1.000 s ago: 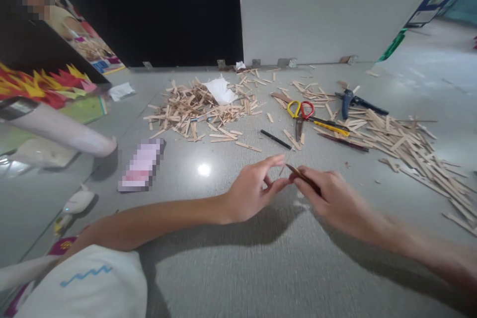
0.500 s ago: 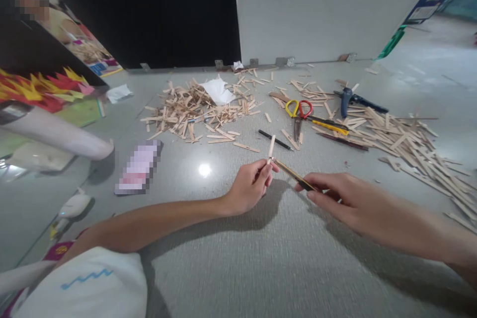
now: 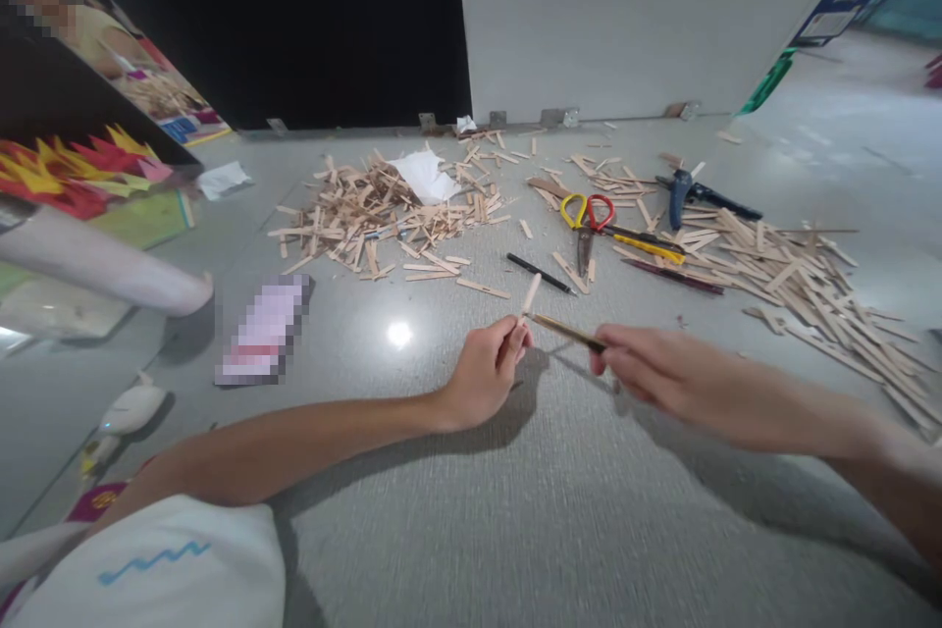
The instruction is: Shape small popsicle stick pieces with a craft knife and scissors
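Observation:
Pinched between the thumb and fingers of my left hand (image 3: 482,371) is a thin wooden craft stick (image 3: 533,290), its free end pointing up and away from me. My right hand (image 3: 662,368) is closed around a slim gold-and-black utility knife (image 3: 568,330). The knife's tip meets or nearly meets the stick just above my left fingertips; contact is too small to make out. Just beyond the stick lies a black pen (image 3: 543,273). Scissors (image 3: 587,226) with one yellow and one red handle rest farther back.
Cut stick pieces (image 3: 353,216) form a pile at back left, with crumpled white paper (image 3: 425,177) on it. Longer sticks (image 3: 802,265) spread rightward beside a blue glue gun (image 3: 681,196). Upright panels (image 3: 589,20) stand behind. A white mouse-like object (image 3: 133,408) lies left. Another person is at far left.
My right hand has rolled over and shifted slightly left, its knife lying flatter against the stick area. The stick leans a little more to the right. The whole view has shifted slightly.

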Tool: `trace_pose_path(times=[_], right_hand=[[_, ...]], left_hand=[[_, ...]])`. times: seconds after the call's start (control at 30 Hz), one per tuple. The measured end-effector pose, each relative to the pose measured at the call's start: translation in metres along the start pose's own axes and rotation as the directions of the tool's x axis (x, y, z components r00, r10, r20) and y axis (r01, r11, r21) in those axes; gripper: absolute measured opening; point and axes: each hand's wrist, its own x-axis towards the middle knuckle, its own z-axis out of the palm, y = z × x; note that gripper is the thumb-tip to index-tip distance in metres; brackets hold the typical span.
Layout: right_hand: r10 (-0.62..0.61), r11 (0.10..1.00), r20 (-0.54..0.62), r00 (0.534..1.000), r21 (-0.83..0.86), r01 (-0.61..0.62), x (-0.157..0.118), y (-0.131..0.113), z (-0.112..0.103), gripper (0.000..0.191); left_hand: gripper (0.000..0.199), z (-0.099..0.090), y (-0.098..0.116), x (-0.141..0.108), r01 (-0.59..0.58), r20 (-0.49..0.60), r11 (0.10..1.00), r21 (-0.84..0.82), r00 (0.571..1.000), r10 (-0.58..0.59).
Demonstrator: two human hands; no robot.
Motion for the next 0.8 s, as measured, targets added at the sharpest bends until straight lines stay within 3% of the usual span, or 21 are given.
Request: trace_pose_path(times=[0.13, 0.2, 0.27, 0.33, 0.4, 0.47, 0.53, 0.63, 0.8], right_hand=[[-0.009, 1.000, -0.008, 1.000, 0.014, 0.009, 0.007, 0.002, 0.049, 0.035], [-0.009, 1.000, -0.037, 0.999, 0.025, 0.010, 0.009, 0.005, 0.044, 0.036], [-0.012, 0.999, -0.031, 0.999, 0.052, 0.013, 0.009, 0.011, 0.018, 0.036], [0.052, 0.996, 0.048, 0.997, 0.068, -0.055, 0.009, 0.016, -0.012, 0.041], [0.068, 0.992, 0.122, 0.990, 0.095, -0.080, 0.010, 0.019, -0.025, 0.047], [0.012, 0.997, 0.106, 0.994, 0.073, -0.020, 0.012, 0.018, -0.016, 0.040], [-0.033, 0.999, 0.033, 0.999, 0.041, 0.031, 0.014, 0.015, 0.008, 0.030], [-0.001, 0.999, -0.051, 0.999, 0.049, 0.004, 0.017, 0.012, 0.037, 0.035], [-0.009, 1.000, -0.066, 0.998, 0.027, 0.011, 0.021, 0.014, 0.026, 0.035]], left_hand=[[0.044, -0.003, -0.003, 0.003, 0.001, -0.048, 1.000, 0.028, 0.999, 0.000], [0.045, -0.003, -0.003, 0.004, -0.008, -0.042, 0.999, 0.039, 0.999, 0.009], [0.045, -0.002, -0.003, 0.003, -0.023, -0.012, 0.999, 0.046, 1.000, 0.023], [0.046, 0.000, -0.002, 0.003, -0.040, 0.025, 0.998, 0.049, 0.999, 0.039], [0.047, 0.002, -0.002, 0.003, -0.046, 0.040, 0.998, 0.051, 0.998, 0.044], [0.049, 0.002, -0.002, 0.004, -0.036, 0.024, 0.998, 0.054, 0.999, 0.035], [0.050, 0.001, -0.003, 0.004, -0.024, -0.002, 0.998, 0.057, 1.000, 0.025], [0.052, -0.002, -0.004, 0.006, -0.018, -0.027, 0.998, 0.064, 0.999, 0.020], [0.050, -0.002, -0.006, 0.006, -0.017, -0.047, 0.997, 0.070, 0.999, 0.020]])
